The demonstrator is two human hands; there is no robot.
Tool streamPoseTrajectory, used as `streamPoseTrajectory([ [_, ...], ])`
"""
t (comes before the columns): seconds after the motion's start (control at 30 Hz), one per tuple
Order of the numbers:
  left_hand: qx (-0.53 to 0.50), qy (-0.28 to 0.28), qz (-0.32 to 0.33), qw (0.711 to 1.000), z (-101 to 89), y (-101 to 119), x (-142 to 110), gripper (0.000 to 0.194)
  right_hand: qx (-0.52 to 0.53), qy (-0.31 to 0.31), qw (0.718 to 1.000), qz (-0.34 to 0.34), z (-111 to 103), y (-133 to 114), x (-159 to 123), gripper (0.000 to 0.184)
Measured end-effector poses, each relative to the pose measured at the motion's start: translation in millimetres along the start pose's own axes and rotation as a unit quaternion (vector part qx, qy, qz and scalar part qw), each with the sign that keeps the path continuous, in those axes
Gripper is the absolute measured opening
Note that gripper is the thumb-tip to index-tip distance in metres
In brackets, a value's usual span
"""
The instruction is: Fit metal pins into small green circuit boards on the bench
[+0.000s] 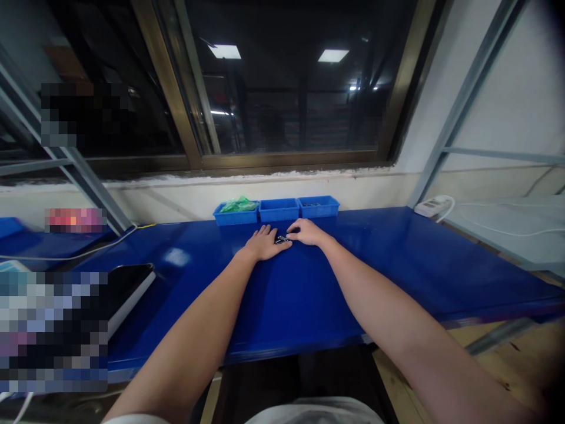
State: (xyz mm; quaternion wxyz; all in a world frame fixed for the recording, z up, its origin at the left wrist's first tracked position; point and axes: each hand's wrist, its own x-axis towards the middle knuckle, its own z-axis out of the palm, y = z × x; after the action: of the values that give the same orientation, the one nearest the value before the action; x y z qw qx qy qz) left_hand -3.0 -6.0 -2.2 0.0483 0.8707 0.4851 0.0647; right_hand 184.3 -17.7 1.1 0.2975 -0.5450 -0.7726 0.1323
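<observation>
My left hand (263, 242) lies flat on the blue table with its fingers spread and the thumb pointing right. Beside its thumb and index finger is a small pile of thin, shiny metal pieces (281, 239), partly hidden by the hand; their exact kind is too small to make out. From the right, my right hand (308, 232) reaches to the edge of this pile. Its fingers are curled, with a small gap between thumb and index fingertip, and nothing shows between them.
Three blue bins stand along the table's back edge: the left bin (236, 219) holds a green plastic bag (241, 205), then comes a middle bin (279, 216), and the right bin (319, 211) contains small metal pieces. A dark flat device (130, 285) lies left; a power strip (432, 205) sits right.
</observation>
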Motion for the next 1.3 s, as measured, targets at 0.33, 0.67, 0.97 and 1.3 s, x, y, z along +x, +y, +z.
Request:
streamPoseTrajectory([
  [0.33,-0.026,0.011,0.069,0.997,5.4,6.2,4.4,0.077,0.018,0.008,1.000,-0.007,5.5,-1.0,0.0,0.020],
  [0.67,-0.027,0.013,0.091,0.995,2.9,16.0,1.4,0.093,-0.005,-0.016,0.999,-0.030,5.0,-8.1,-0.2,0.013],
  [0.97,-0.027,0.131,0.101,0.986,-7.2,13.0,-1.8,0.063,0.065,0.029,0.997,0.013,4.2,-3.9,0.7,0.018],
  [1.3,-0.026,0.207,0.118,0.971,-20.5,14.3,-3.9,0.028,0.168,0.074,0.983,-0.009,1.6,-13.4,4.6,0.022],
])
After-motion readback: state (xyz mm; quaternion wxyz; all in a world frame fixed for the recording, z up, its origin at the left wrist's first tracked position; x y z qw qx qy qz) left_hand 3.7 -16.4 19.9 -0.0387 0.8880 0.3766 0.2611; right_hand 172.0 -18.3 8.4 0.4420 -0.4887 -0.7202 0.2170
